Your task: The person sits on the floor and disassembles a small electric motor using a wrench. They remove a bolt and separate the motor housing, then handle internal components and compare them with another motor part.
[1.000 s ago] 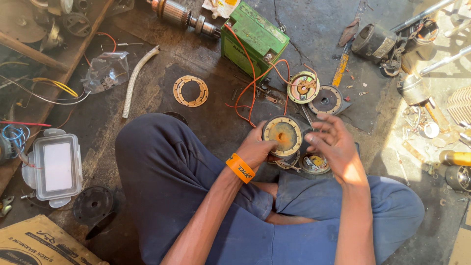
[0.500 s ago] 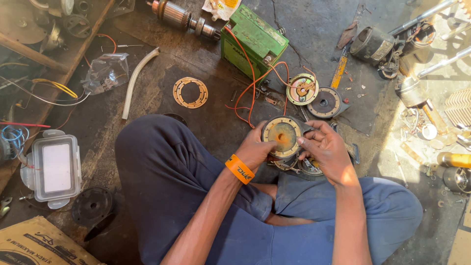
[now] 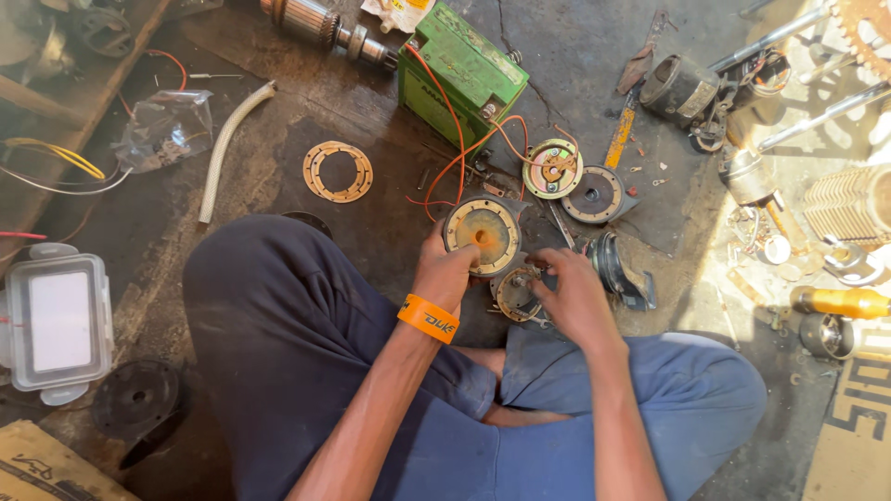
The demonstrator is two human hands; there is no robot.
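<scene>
Round metal housing (image 3: pixel 483 234), amber-stained: left grip (image 3: pixel 445 274) holds rim; right grip (image 3: pixel 571 297) pinches small disc (image 3: pixel 516 292).

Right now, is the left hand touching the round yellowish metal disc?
Touching. The head view shows the left hand with its fingers wrapped over the lower left edge of the round disc, and no gap between them.

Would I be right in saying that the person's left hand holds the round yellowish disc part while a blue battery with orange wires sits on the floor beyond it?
Not quite: the battery is green, not blue, as the head view shows. The rest stands: the left hand holds the round yellowish disc part, and the orange wires run from the battery, which sits on the floor beyond it.
</scene>
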